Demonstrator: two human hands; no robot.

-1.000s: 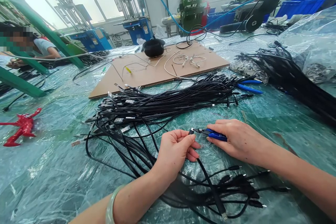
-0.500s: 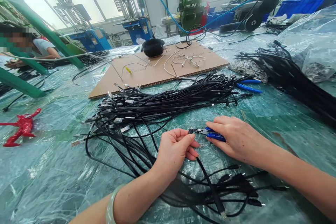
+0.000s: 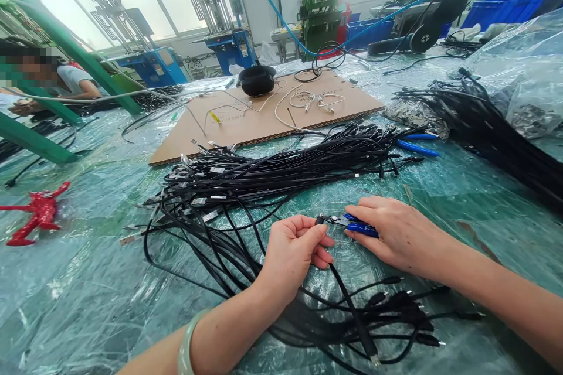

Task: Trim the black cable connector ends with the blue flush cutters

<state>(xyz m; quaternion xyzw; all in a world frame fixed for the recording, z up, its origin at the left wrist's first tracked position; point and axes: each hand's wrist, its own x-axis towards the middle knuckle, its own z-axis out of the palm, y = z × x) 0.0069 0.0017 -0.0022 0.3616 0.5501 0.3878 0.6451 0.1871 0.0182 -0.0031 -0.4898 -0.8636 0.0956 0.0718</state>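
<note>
Between thumb and fingers, my left hand (image 3: 295, 246) pinches a black USB cable (image 3: 321, 221) just below its connector end. My right hand (image 3: 393, 228) is wrapped around the blue handles of a pair of flush cutters (image 3: 361, 227). The cutters' metal jaws meet the connector end; whether they touch it is too small to tell. Under and beside my left hand runs a loose group of black cables (image 3: 308, 319), with connector ends fanned out at lower right. Beyond both hands lies a thick bundle of black cables (image 3: 281, 161), metal USB plugs toward its left end.
Behind the bundle, flat cardboard (image 3: 264, 123) carries white cables and a black round object (image 3: 257, 80). Another blue-handled tool (image 3: 417, 146) lies at the bundle's right end. More black cables (image 3: 497, 129) lie right; a red object (image 3: 37, 211) lies left. A person (image 3: 65, 79) sits far left.
Almost nothing differs. Both hands hold the same position, and the cutters stay at the connector end.
</note>
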